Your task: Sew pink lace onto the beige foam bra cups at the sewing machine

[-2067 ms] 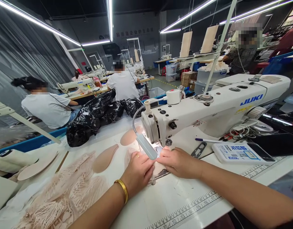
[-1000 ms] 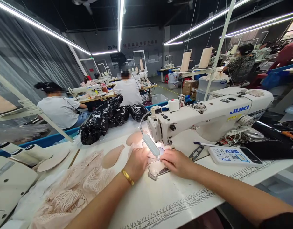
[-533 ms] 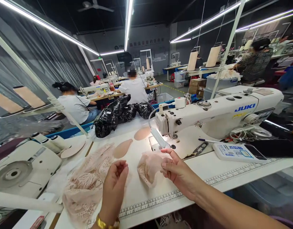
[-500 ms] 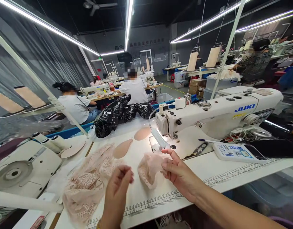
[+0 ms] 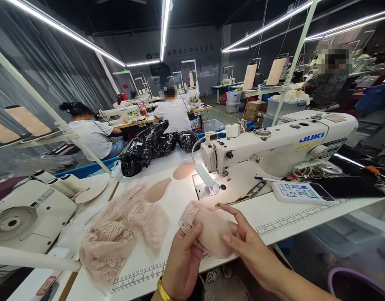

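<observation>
Towards the left edge of the white sewing table (image 5: 186,196) lies a loose heap of pale pink lace pieces (image 5: 123,230), with two flat beige foam cup inserts (image 5: 157,190) further back. Near the front edge, above the printed ruler strip, the left hand (image 5: 182,261) pinches from below the rounded pale pink lace-edged padded cup (image 5: 211,232), thumb laid on its face and the other fingers curled under it. The right hand (image 5: 250,246) meets it from the right, fingertips spread and pressing lightly on the same cup. Both hands grasp it, lifted just off the table. The cup looks light, soft and springy; its lace rim seems delicate and likely to snag, so the padded body is the safer hold. Behind, on the right half, stands the white Juki sewing machine (image 5: 274,144).
</observation>
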Demonstrator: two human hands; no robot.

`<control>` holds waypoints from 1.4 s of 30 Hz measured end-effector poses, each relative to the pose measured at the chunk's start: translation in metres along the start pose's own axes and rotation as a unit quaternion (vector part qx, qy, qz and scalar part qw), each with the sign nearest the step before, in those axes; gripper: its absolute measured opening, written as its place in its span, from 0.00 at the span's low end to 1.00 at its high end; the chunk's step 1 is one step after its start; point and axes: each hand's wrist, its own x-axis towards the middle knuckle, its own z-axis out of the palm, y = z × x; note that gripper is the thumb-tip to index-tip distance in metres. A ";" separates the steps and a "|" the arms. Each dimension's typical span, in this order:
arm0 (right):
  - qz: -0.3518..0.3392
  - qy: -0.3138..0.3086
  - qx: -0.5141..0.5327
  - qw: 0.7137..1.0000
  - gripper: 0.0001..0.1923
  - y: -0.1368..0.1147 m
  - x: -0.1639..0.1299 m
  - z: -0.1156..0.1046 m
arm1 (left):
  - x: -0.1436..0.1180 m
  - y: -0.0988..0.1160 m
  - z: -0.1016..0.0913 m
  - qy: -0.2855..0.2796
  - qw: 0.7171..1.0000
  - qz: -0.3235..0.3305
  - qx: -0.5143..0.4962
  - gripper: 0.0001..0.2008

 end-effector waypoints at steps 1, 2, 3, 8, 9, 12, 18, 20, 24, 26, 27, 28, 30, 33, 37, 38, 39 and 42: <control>-0.012 0.014 -0.007 1.000 0.43 -0.001 0.003 0.000 | -0.001 -0.001 0.000 -0.001 1.000 -0.022 -0.005 0.23; -0.023 0.023 -0.013 0.999 0.44 -0.003 0.006 0.000 | -0.001 -0.002 0.000 0.000 0.999 -0.044 -0.016 0.22; -0.031 0.025 -0.016 0.999 0.44 -0.003 0.009 0.000 | -0.001 -0.004 0.000 0.002 0.998 -0.059 -0.027 0.21; -0.040 0.006 -0.023 0.999 0.44 0.002 0.009 0.000 | 0.002 -0.007 0.002 0.019 1.000 -0.005 -0.021 0.16; -0.042 0.011 -0.025 0.999 0.44 0.003 0.008 -0.001 | 0.002 -0.007 0.003 0.024 1.000 -0.004 -0.014 0.15; -0.046 0.022 -0.022 0.998 0.43 0.005 0.006 -0.005 | 0.003 -0.007 0.006 0.022 1.000 -0.015 -0.003 0.16; -0.043 0.029 -0.026 0.998 0.43 0.003 0.010 -0.009 | 0.006 -0.006 0.010 0.024 1.000 -0.015 -0.004 0.18; -0.050 0.031 -0.030 0.998 0.43 0.003 0.012 -0.010 | 0.007 -0.006 0.011 0.018 1.000 -0.014 -0.005 0.17; -0.053 0.029 -0.036 0.997 0.44 0.004 0.015 -0.011 | 0.012 -0.009 0.012 -0.019 0.999 -0.004 0.029 0.19; -0.047 0.009 -0.032 0.998 0.47 0.004 0.015 -0.013 | 0.015 -0.010 0.012 -0.018 0.999 -0.007 0.048 0.20; -0.038 -0.014 -0.032 0.999 0.50 0.004 0.014 -0.016 | 0.017 -0.009 0.013 -0.013 0.998 -0.009 0.053 0.20; -0.025 -0.041 -0.038 0.998 0.54 0.002 0.013 -0.018 | 0.018 -0.006 0.013 -0.012 0.998 -0.010 0.057 0.19; 0.001 -0.094 -0.086 0.992 0.59 -0.004 0.012 -0.027 | 0.019 0.004 0.013 -0.042 0.996 -0.012 0.078 0.19; -0.040 -0.117 -0.257 0.958 0.54 -0.020 0.020 -0.044 | 0.018 0.031 0.018 -0.200 0.959 -0.023 0.200 0.23; -0.319 -0.170 -0.528 0.768 0.31 -0.043 0.066 -0.066 | 0.032 0.063 0.032 -0.445 0.705 0.042 0.550 0.10; -0.374 -0.183 -0.589 0.693 0.22 -0.047 0.082 -0.069 | 0.041 0.066 0.035 -0.461 0.629 0.088 0.620 0.10; -0.408 -0.186 -0.644 0.620 0.16 -0.050 0.098 -0.072 | 0.051 0.067 0.037 -0.460 0.566 0.131 0.671 0.11; -0.419 -0.200 -0.736 0.492 0.15 -0.053 0.136 -0.079 | 0.084 0.063 0.038 -0.431 0.477 0.182 0.744 0.09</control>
